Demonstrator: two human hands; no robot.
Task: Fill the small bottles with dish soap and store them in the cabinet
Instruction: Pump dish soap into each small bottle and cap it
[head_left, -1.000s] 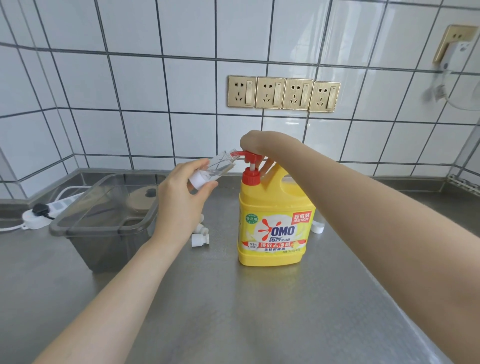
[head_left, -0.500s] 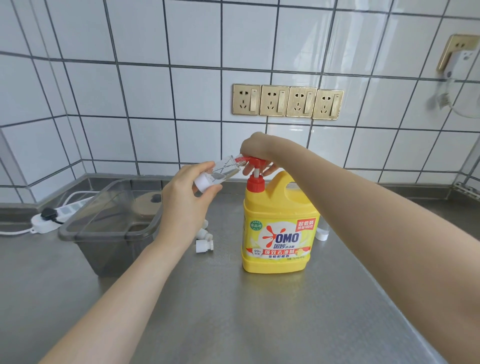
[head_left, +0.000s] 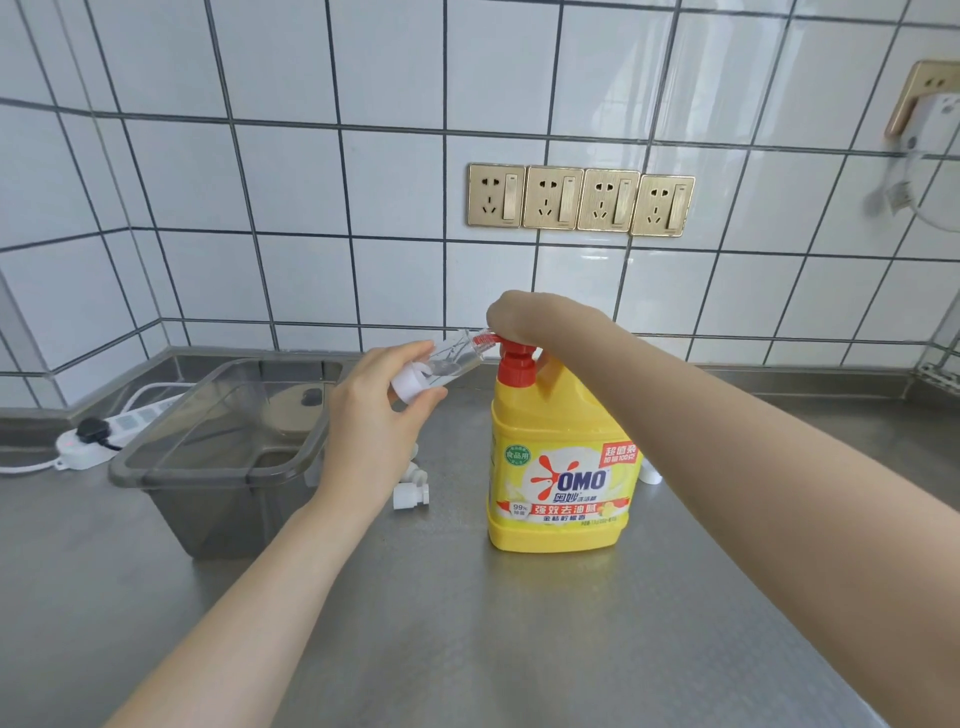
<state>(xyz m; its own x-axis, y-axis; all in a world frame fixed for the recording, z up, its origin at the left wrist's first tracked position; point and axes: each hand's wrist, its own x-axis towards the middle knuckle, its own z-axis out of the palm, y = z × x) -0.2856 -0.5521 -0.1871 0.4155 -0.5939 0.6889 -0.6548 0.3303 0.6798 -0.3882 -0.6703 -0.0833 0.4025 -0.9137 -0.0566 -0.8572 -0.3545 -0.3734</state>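
My left hand (head_left: 374, 415) grips the small bottle (head_left: 441, 364) tilted at the red pump (head_left: 514, 353); right hand (head_left: 524, 317) presses down, fingers hidden. Mouth tight under the nozzle, slow strokes.

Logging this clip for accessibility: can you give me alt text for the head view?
A left hand holds a small clear bottle tilted to the red pump of a yellow dish soap jug, while the right hand rests on the pump. A grey plastic bin stands left on the steel counter.
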